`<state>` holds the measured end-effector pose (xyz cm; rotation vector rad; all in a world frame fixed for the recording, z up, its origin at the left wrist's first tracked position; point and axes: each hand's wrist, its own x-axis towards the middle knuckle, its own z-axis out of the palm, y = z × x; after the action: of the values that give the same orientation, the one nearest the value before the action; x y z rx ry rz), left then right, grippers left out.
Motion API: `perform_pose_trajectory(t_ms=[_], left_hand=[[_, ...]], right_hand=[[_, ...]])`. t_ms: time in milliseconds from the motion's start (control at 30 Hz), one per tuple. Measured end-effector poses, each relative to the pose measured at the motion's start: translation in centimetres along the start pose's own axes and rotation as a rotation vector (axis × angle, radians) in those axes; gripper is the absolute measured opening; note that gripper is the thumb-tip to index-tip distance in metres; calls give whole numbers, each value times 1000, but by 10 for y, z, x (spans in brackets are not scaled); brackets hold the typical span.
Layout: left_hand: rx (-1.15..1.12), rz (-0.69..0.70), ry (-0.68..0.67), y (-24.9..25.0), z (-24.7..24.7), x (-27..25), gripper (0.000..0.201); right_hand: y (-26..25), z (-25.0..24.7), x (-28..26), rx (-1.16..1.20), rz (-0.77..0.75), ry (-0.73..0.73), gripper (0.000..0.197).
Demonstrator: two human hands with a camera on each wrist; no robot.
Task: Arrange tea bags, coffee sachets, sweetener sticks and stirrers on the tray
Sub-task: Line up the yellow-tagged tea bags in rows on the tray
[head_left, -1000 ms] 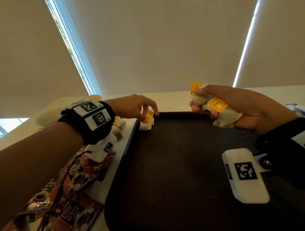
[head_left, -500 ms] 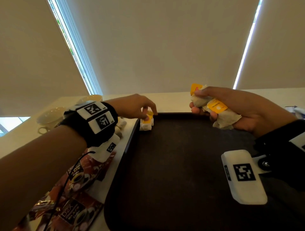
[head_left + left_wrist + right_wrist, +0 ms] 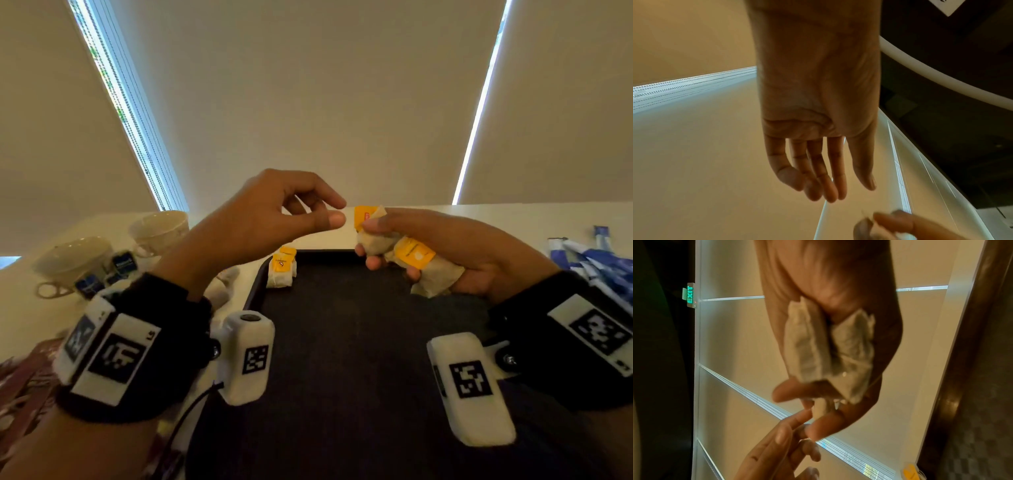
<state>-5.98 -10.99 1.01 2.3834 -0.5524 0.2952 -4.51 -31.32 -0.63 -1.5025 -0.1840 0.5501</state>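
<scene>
Right hand (image 3: 455,253) grips a bunch of tea bags (image 3: 416,260) w/ yellow tags, held above the tray's (image 3: 342,359) far edge. Left hand (image 3: 260,219) empty, fingers relaxed, thumb & index tips just beside the bunch's top tag. One tea bag (image 3: 282,270) lies in tray's far-left corner. Two cups (image 3: 113,250) on counter left of tray.

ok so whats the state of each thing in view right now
left hand: empty, reaching toward the right hand
right hand: holds tea bags
tea bags on tray: lying at the far left corner
tray: mostly bare
cups: upright, beside the tray
</scene>
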Motion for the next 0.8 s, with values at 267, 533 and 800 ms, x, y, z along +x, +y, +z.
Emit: perform_pose_trajectory(t_ms=[267, 533, 800], left_hand=[[-184, -29, 18, -3, 20, 5, 9], [-255, -27, -19, 4, 17, 0, 21], [-478, -107, -109, 4, 16, -4, 18]], right_hand=[[1, 9, -3, -124, -30, -128, 31], [-1, 8, -5, -12, -13, -78, 24], [0, 6, -2, 16, -78, -67, 17]])
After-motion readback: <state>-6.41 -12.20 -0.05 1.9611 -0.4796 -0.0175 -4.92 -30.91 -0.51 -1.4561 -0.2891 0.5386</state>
